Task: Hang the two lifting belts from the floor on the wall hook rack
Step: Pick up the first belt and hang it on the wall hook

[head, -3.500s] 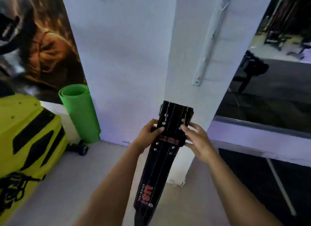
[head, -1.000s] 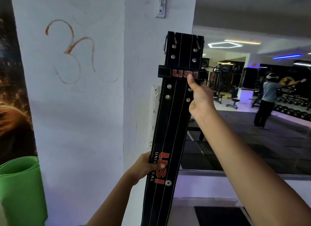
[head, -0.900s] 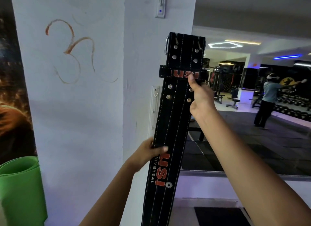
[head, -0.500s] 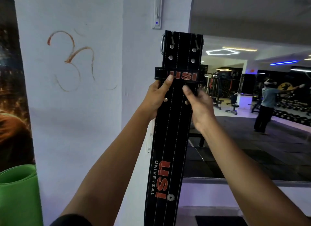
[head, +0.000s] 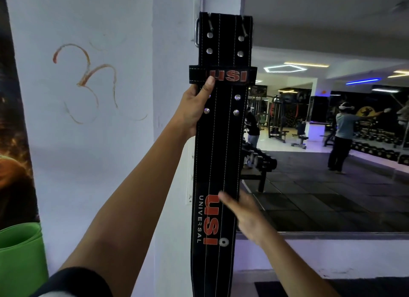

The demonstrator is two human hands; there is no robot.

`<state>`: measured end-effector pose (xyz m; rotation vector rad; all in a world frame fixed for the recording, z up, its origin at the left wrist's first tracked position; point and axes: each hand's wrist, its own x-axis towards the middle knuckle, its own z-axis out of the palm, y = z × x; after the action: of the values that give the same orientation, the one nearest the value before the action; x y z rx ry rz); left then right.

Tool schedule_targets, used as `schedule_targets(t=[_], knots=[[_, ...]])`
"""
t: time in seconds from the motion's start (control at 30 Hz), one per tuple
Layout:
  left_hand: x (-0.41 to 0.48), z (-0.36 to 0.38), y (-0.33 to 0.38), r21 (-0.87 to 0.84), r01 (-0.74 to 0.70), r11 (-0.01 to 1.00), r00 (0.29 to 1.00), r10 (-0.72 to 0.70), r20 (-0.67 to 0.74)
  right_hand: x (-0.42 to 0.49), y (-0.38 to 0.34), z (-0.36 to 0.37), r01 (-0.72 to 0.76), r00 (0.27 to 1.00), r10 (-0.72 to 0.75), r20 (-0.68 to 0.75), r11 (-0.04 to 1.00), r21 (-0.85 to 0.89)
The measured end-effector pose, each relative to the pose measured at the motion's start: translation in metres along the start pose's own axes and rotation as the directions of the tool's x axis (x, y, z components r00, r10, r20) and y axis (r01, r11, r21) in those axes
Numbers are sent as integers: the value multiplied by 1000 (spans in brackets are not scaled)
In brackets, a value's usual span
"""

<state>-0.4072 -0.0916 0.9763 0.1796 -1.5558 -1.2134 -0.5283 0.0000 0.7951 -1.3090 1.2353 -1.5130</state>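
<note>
Setting: white pillar beside gym mirror.
Belt: upright against pillar, buckle topmost, presumably for hooking.
Left hand: gripped belt's edge below keeper loop.
Right hand: open, blurred, at lower belt.

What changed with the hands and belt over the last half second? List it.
The right hand let go of the belt near the keeper loop and dropped to the lower logo, blurred, fingers spread, with no grip there. The belt's buckle end rose slightly along the pillar. Unchanged: the left hand keeps its grip just under the loop, and the belt hangs upright.
</note>
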Motion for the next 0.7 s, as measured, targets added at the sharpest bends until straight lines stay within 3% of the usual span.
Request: schedule_targets(t=[0.13,0.33,0.5,0.7], knots=[[-1,-3,1,1,5,1000,1000,-5,-18,-9,19,-2,-36,999,36,40,999,4],[-4,-2,-2,-14,18,1000,1000,-18,-11,18,-30,1,157,987,-153,-44,983,95],[-6,-10,-6,-12,32,999,999,-33,-30,-8,1,3,24,999,-26,31,998,64],[-9,-11,-12,8,44,999,997,-43,-66,26,-79,4,152,987,-145,-67,981,118]])
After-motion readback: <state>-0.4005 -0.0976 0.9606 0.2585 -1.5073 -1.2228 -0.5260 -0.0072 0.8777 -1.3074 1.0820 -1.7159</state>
